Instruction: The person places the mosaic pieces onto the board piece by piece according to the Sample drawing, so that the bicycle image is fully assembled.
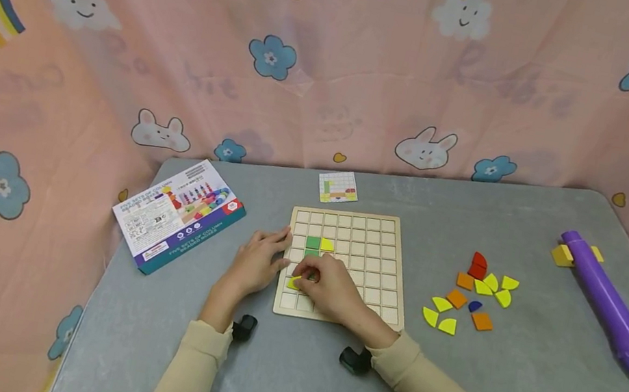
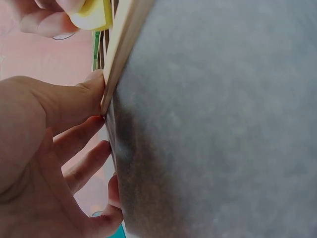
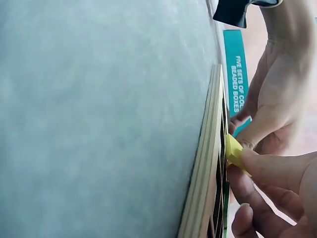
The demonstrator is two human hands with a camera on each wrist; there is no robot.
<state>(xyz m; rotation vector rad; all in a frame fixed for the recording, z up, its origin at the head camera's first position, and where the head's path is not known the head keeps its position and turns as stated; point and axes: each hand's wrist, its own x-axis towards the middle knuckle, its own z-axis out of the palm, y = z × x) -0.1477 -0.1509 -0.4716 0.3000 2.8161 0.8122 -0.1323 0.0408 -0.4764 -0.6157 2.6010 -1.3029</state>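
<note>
A wooden grid board (image 1: 367, 258) lies flat on the table. My left hand (image 1: 257, 259) rests beside its left edge, and in the left wrist view the thumb (image 2: 81, 99) touches that edge. With thumb and fingers, my right hand (image 1: 333, 289) pinches a yellow piece (image 3: 235, 151) low over the board's left columns; the fingers partly cover it. Farther up the board sit a green square (image 1: 313, 242) and a yellow quarter-circle piece (image 1: 328, 245), with another green one partly visible below. A small pattern card (image 1: 338, 187) lies behind the board.
Loose yellow, red, orange and blue pieces (image 1: 463, 281) lie scattered right of the board. Beyond them is a long purple tube-like object (image 1: 615, 305) with yellow blocks at its far end. A printed box (image 1: 180, 215) sits at left. A pink patterned cloth hangs behind.
</note>
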